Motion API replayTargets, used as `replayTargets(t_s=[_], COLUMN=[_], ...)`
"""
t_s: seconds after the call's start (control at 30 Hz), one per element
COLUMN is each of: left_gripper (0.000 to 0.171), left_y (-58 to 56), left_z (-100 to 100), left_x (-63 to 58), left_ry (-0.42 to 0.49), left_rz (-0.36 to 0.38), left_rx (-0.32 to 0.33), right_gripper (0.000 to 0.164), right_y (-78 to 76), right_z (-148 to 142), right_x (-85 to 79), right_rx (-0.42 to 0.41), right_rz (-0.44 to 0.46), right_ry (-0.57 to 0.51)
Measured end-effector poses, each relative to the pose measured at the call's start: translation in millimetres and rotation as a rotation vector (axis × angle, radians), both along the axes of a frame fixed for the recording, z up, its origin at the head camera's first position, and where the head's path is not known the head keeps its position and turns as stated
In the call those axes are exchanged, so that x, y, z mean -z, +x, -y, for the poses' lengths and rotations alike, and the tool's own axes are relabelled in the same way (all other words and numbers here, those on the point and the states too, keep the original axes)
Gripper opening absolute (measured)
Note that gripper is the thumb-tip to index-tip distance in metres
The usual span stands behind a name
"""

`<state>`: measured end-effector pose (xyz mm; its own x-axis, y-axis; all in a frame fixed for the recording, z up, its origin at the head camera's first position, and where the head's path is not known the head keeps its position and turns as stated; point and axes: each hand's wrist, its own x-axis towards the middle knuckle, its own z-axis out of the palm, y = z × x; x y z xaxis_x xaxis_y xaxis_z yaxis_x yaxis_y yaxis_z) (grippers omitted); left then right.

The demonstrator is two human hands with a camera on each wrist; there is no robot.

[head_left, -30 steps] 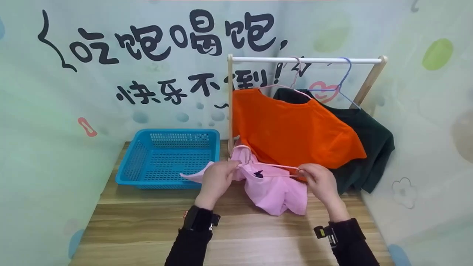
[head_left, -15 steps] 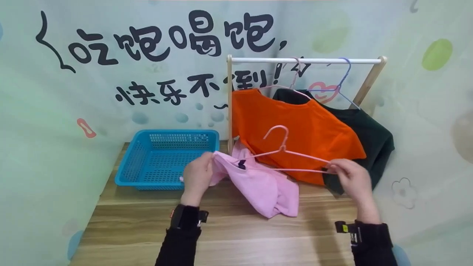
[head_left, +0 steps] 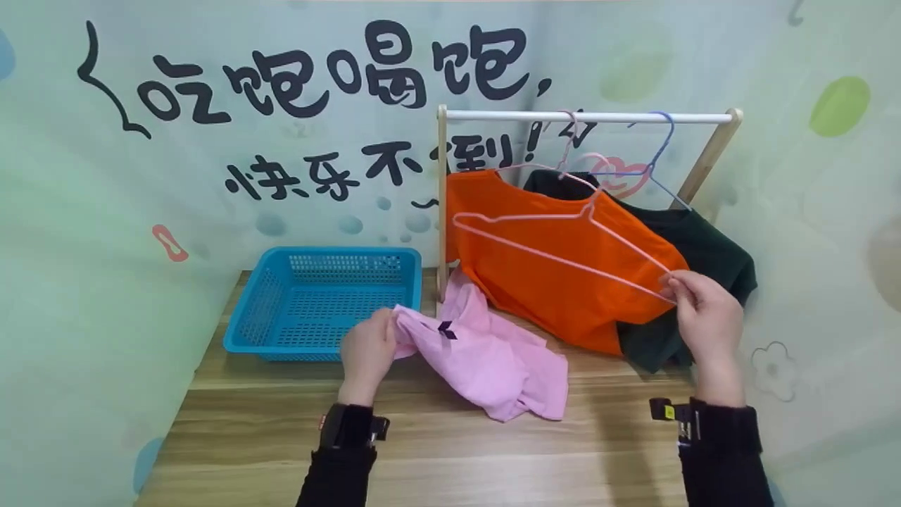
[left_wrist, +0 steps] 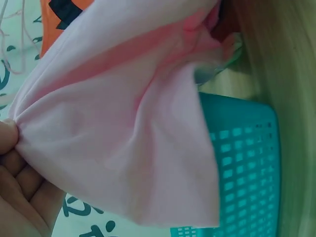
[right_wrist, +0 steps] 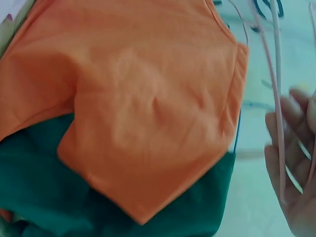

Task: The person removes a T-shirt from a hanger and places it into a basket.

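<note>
My left hand [head_left: 367, 353] pinches the shoulder of a pink shirt [head_left: 486, 370] between thumb and fingers. The cloth hangs in folds from that grip, and its lower part lies on the table; a black mark shows near its neckline. In the left wrist view the pink shirt [left_wrist: 118, 133] fills the middle, with the thumb [left_wrist: 7, 137] on its edge. Over to the right, my right hand [head_left: 712, 320] holds a pink wire hanger [head_left: 588, 211] by one end, raised in front of an orange shirt [head_left: 556, 267]. Nothing hangs on this hanger.
A wooden rack with a white bar [head_left: 507, 115] stands at the back right. On it hang the orange shirt and, behind it, a dark green shirt [head_left: 725, 253] on a blue hanger [head_left: 654, 151]. A blue basket [head_left: 236, 338] sits at the left of the wooden table [head_left: 436, 451].
The pink hanger has come out of the pink shirt and moved up and right with my right hand. My left hand has shifted left, still pinching the shirt.
</note>
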<state>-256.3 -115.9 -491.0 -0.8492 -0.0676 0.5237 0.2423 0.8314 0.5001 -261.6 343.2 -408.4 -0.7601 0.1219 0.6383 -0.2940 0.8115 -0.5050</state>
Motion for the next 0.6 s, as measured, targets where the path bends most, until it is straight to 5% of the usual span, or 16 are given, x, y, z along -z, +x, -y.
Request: replayTargets(t_s=[0.17, 0.6], left_gripper=[0.020, 0.013], left_y=[6.9, 15.8], left_z=[-13, -40], left_x=[16.1, 61.2], left_ry=[-0.069, -0.144], left_rz=[0.020, 0.131], left_rx=[0.068, 0.173], right_gripper=[0.018, 0.029], right_y=[-19.6, -62.6], right_z=[18, 80], right_x=[-11.2, -46.5], right_rx=[0.092, 0.072], right_rz=[0.002, 0.055], right_ry=[0.105, 0.068])
